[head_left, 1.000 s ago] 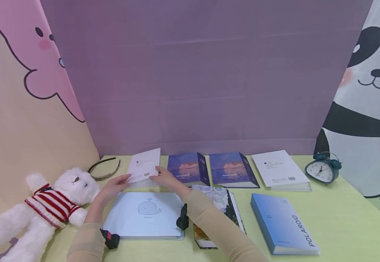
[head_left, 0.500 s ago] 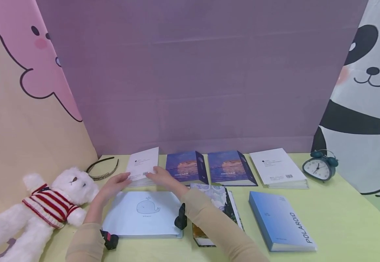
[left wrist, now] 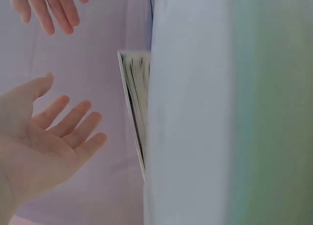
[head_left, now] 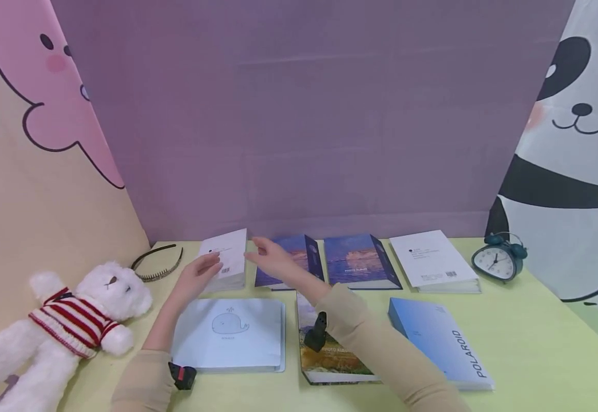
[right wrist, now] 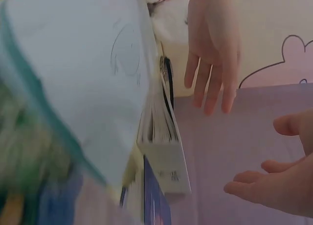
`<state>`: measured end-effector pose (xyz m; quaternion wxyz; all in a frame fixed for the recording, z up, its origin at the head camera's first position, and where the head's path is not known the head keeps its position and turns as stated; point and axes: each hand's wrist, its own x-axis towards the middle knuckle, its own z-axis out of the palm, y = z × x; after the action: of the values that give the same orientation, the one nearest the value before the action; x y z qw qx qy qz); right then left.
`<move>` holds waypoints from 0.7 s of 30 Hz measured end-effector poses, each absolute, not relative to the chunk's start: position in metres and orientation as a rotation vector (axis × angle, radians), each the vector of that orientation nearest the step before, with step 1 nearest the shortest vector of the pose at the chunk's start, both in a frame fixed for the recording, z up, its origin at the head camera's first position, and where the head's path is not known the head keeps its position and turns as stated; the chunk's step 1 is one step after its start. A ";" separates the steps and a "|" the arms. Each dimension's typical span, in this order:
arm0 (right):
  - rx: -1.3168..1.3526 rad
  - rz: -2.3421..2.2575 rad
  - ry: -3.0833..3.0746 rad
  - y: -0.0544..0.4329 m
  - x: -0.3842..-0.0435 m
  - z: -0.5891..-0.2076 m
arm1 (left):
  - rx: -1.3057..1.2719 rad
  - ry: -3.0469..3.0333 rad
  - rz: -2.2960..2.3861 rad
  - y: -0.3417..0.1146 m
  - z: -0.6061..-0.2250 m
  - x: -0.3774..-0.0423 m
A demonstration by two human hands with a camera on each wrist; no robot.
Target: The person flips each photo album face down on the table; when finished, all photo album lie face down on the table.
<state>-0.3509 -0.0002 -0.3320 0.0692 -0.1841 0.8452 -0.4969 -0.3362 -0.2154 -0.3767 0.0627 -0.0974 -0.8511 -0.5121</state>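
Observation:
At the back left of the table lies a white album point(head_left: 233, 245), its lower left partly covered by my hands. My left hand point(head_left: 194, 280) is raised just in front of its left side. Over its right edge hovers my right hand point(head_left: 274, 262), near a blue sea-picture photo album point(head_left: 299, 245). In the left wrist view, my left hand point(left wrist: 49, 142) has its fingers spread and holds nothing, and the white album's pages point(left wrist: 137, 88) stand apart from it. The right wrist view shows my right hand point(right wrist: 279, 171) also holding nothing, its thumb apart from the fingers.
A pale blue whale album point(head_left: 229, 349) lies in front. Right of it are a landscape photo album point(head_left: 329, 366), partly under my right arm, and a blue POLAROID album point(head_left: 445, 349). Another sea-picture album point(head_left: 355, 257), a white album point(head_left: 430, 260), alarm clock point(head_left: 496, 262), headband point(head_left: 159, 274) and teddy bear point(head_left: 72, 326) surround them.
Both hands have let go of the back-left white album and lifted off it. My right hand has risen toward its upper right edge. The albums stay in the same arrangement.

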 end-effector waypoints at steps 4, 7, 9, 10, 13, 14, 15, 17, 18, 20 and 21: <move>-0.590 -1.541 2.582 0.029 -0.350 -0.328 | -0.341 -2.539 -1.559 -0.196 -0.373 -0.336; -0.644 -1.562 2.596 0.052 -0.345 -0.324 | -0.399 -2.539 -1.546 -0.180 -0.373 -0.336; -0.682 -1.563 2.598 0.066 -0.341 -0.321 | -0.449 -2.546 -1.528 -0.169 -0.375 -0.336; -0.696 -1.557 2.607 0.072 -0.339 -0.320 | -0.477 -2.551 -1.521 -0.164 -0.376 -0.335; -0.734 -1.505 2.669 0.089 -0.333 -0.317 | -0.545 -2.549 -1.507 -0.149 -0.377 -0.332; -0.740 -1.493 2.689 0.093 -0.331 -0.316 | -0.564 -2.541 -1.496 -0.144 -0.377 -0.330; -0.748 -1.478 2.714 0.098 -0.330 -0.315 | -0.583 -2.530 -1.490 -0.138 -0.376 -0.328; -0.777 -1.442 2.768 0.108 -0.326 -0.315 | -0.628 -2.505 -1.487 -0.126 -0.372 -0.321; -0.786 -1.426 2.786 0.113 -0.324 -0.315 | -0.653 -2.494 -1.489 -0.119 -0.370 -0.318; -0.802 -1.426 2.794 0.124 -0.320 -0.315 | -0.694 -2.491 -1.480 -0.106 -0.363 -0.309; -0.808 -1.420 2.800 0.130 -0.318 -0.315 | -0.725 -2.489 -1.479 -0.100 -0.360 -0.306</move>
<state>-0.3178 0.1301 -0.3153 -0.0502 -0.2489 0.8626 -0.4375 -0.3057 -0.0999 -0.3602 0.0785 -0.2422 -0.8314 -0.4939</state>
